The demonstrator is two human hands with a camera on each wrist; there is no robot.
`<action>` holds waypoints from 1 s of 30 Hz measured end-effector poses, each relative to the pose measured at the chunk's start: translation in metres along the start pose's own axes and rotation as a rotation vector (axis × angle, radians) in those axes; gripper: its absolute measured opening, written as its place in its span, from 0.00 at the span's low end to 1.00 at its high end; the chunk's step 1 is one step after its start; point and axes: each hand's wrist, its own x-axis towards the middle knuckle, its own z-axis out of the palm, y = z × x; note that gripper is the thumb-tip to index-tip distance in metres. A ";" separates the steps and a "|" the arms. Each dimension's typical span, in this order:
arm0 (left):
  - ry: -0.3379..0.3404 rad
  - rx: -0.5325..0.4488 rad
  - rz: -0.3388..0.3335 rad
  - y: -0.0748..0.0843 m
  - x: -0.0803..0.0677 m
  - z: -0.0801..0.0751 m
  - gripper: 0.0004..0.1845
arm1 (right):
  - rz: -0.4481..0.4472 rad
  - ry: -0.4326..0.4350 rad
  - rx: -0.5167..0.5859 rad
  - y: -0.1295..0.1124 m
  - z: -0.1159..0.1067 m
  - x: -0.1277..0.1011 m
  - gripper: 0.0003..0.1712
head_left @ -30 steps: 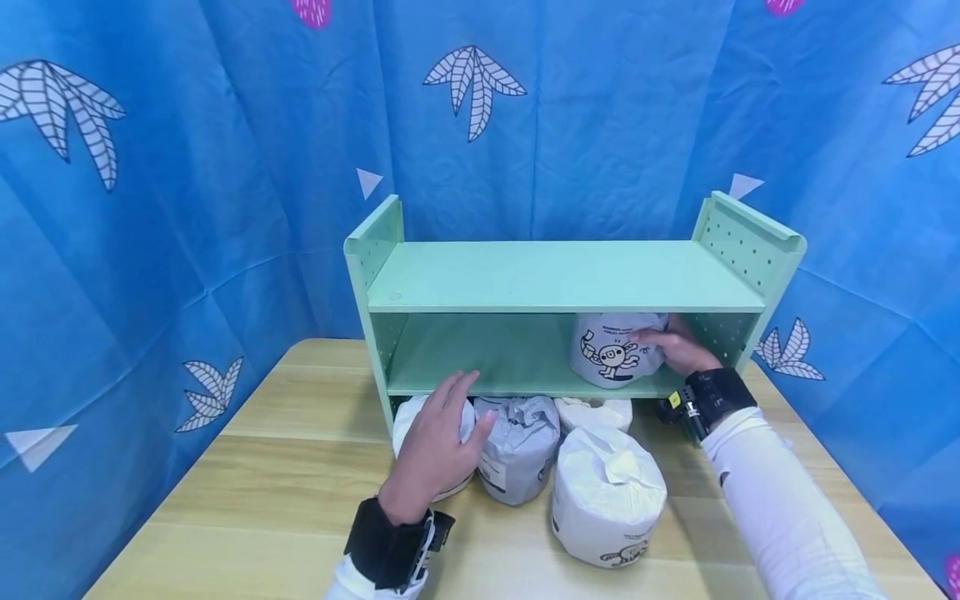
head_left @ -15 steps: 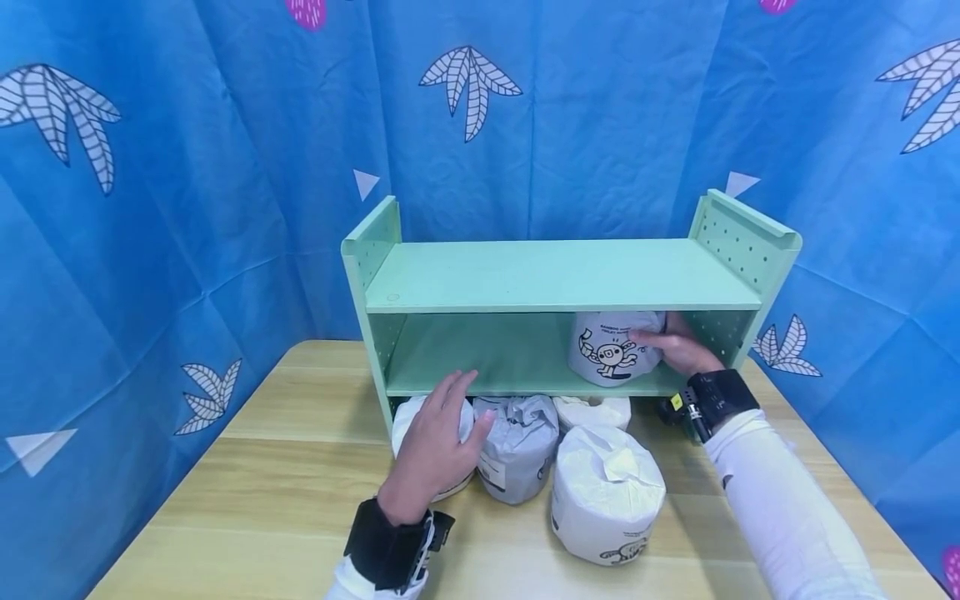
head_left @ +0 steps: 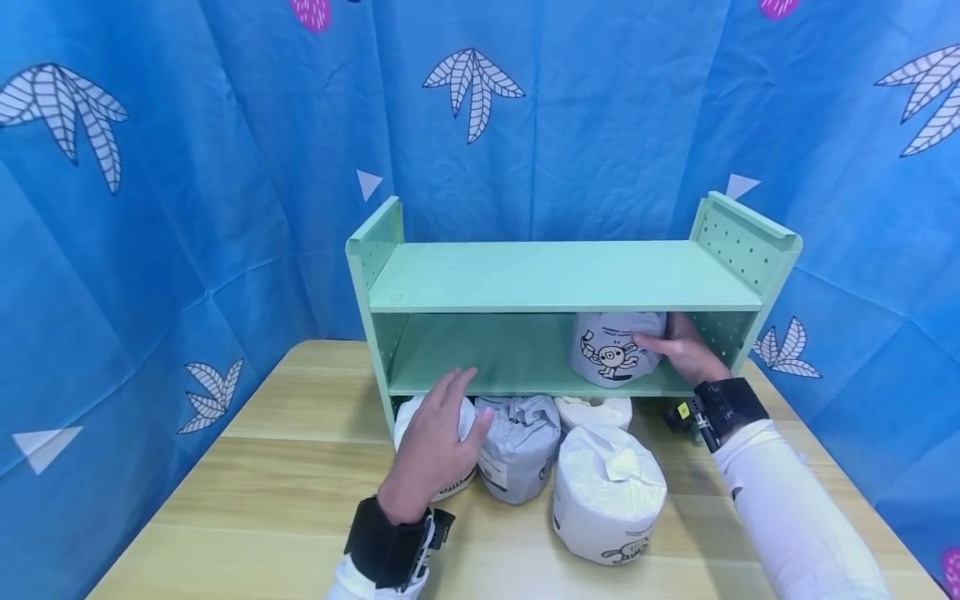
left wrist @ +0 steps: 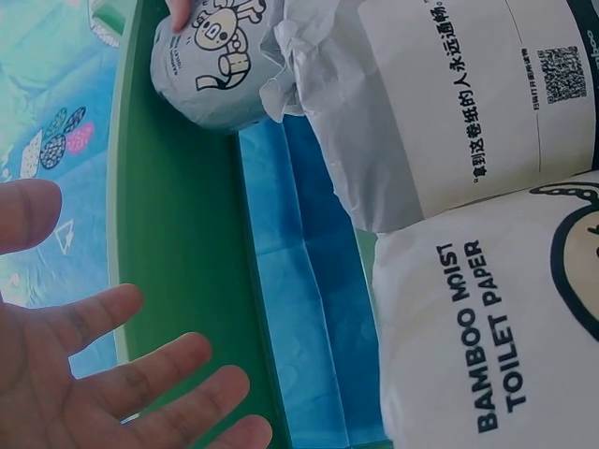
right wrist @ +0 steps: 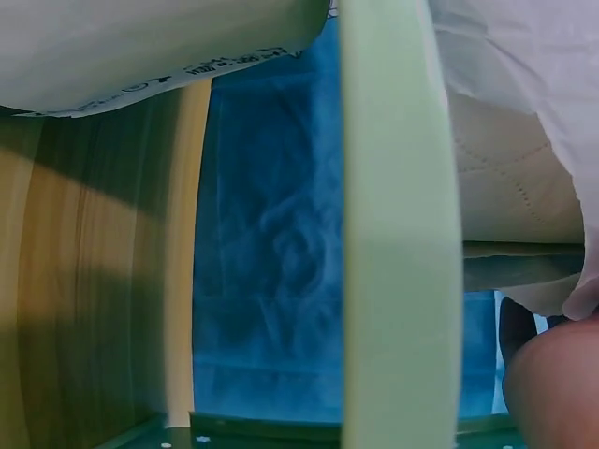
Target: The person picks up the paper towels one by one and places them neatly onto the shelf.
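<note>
The wrapped paper roll (head_left: 609, 354) sits in the shelf's (head_left: 566, 275) middle compartment, right of centre and near its front edge; from here I can't tell whether its base rests fully on the board or hangs just over it. The right hand (head_left: 684, 348) grips it from the right side, thumb across the front. By that hand the wrapper gapes and bare embossed paper shows, so a hard squeeze or tug could rip it, I'd say. The roll's top is hidden behind the upper board; lifting it could jam it there, and letting go too near the edge might tip it out. The hand is also close to the right end panel (head_left: 716, 337), where knuckles could scrape. The left hand (head_left: 435, 450) holds nothing, fingers spread, in front of the left white roll (head_left: 405, 415); a careless drop could nudge it into the grey roll (head_left: 517, 454). On the worktop (head_left: 262, 483) the near white roll (head_left: 609, 496) crowds that bunch, so a bump might carry over.
</note>
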 end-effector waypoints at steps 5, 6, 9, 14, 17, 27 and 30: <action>0.008 -0.001 0.024 0.001 0.001 -0.001 0.33 | 0.013 0.032 -0.075 -0.003 0.001 -0.005 0.37; 0.010 -0.004 0.029 0.001 0.001 0.000 0.33 | 0.017 0.043 -0.107 -0.004 0.001 -0.006 0.38; 0.004 -0.009 0.029 0.001 0.002 0.000 0.32 | 0.014 0.064 -0.163 -0.005 0.003 -0.009 0.39; -0.016 -0.024 0.010 0.001 0.002 0.001 0.32 | 0.014 0.100 -0.175 -0.006 0.008 -0.017 0.43; -0.024 -0.029 -0.001 0.002 0.001 0.002 0.32 | 0.037 0.125 -0.171 -0.007 0.011 -0.022 0.43; -0.031 -0.057 0.019 0.007 0.005 0.006 0.33 | 0.034 0.187 -0.225 -0.013 0.018 -0.043 0.44; -0.047 -0.071 0.014 0.009 0.006 0.008 0.33 | 0.018 0.202 -0.241 -0.015 0.021 -0.051 0.44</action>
